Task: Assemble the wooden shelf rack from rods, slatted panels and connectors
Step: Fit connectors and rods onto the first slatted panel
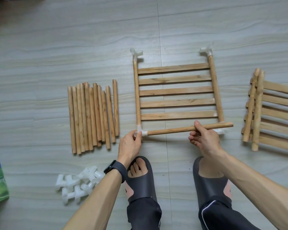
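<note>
Pinching the corner connector [140,132] at lower centre, the left hand [131,144] grips it; the right hand [204,141] curls its fingers [194,138] round the rod [171,130], its left end in that connector, along the bottom edge of the slatted panel [176,92].

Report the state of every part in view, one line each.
panel: flat on floor, connectors at all four corners.
rod: left end in near-left connector, right end lying over near-right connector, not seated.
left hand: pinches near-left connector.
right hand: grips rod.
loose rods: lying bundled.
spare connectors: piled.
other panels: stacked.
</note>
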Action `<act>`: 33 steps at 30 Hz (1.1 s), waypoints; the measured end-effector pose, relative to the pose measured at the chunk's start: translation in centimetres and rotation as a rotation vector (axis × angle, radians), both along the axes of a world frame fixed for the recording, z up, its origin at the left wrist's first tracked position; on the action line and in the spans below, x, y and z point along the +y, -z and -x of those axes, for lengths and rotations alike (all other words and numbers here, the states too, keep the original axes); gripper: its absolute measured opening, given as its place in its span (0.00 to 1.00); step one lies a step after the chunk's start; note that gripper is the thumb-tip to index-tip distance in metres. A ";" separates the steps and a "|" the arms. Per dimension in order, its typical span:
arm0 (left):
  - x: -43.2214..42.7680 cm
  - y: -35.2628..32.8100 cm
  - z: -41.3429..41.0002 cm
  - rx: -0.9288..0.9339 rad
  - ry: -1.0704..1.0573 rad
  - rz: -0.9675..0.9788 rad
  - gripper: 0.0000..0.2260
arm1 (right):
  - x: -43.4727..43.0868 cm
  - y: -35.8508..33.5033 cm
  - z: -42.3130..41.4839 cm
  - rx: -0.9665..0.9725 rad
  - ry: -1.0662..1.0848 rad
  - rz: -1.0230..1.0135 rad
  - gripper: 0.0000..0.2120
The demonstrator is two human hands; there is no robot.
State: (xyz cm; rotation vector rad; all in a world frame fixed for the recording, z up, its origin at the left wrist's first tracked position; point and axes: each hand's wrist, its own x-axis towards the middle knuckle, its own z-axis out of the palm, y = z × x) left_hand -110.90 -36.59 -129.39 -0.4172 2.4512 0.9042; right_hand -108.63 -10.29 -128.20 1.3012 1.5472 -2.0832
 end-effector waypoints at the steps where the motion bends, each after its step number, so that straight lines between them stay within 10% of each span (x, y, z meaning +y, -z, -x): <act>1: 0.0 0.0 0.0 0.008 0.028 0.012 0.18 | 0.0 0.0 -0.1 -0.015 0.000 0.031 0.14; 14: 1.3 -1.2 1.8 0.131 0.381 0.512 0.22 | 0.1 0.8 0.3 -0.220 -0.177 0.187 0.20; 22: 7.9 -0.1 4.3 0.077 0.933 0.452 0.21 | 8.6 -1.0 -1.9 -0.082 -0.198 -0.768 0.17; 33: 6.5 0.9 5.7 -0.066 0.937 0.283 0.20 | 11.3 2.3 1.6 -0.226 -0.506 -0.504 0.09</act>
